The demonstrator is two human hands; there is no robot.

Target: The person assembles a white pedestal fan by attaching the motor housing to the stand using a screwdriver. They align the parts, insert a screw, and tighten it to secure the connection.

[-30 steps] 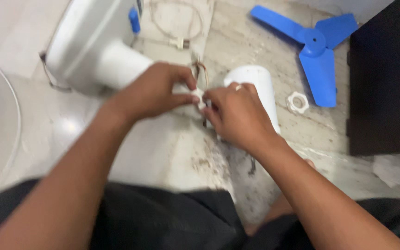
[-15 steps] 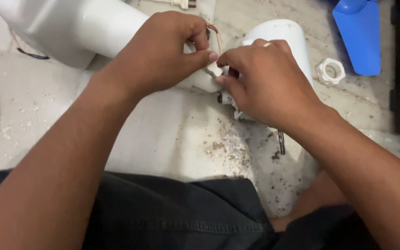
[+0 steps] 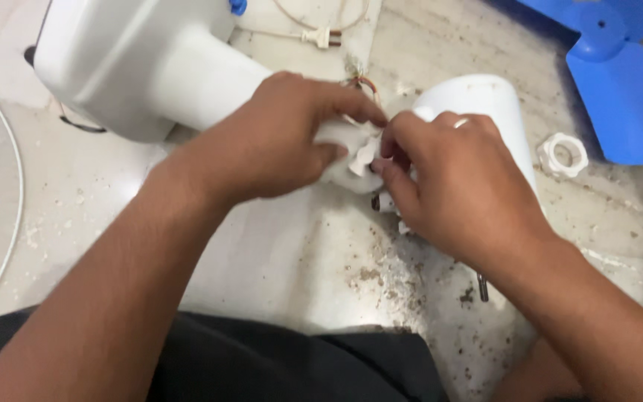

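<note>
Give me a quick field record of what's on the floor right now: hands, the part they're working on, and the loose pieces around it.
left hand: pinches a small white plastic piece
right hand: fingertips on the same piece, ring on one finger
wires: reddish, rising just behind the hands
fan body: white, lying upper left
white cover: cone-shaped, behind the right hand
blue fan blade: upper right
white nut: on the floor beside the blade
plug: top centre, on a cord
screw: dark, under the right wrist

A home floor is suggested: speckled stone tiles [image 3: 440, 45], with a dismantled fan's blue blade [image 3: 619, 97] at upper right.
</note>
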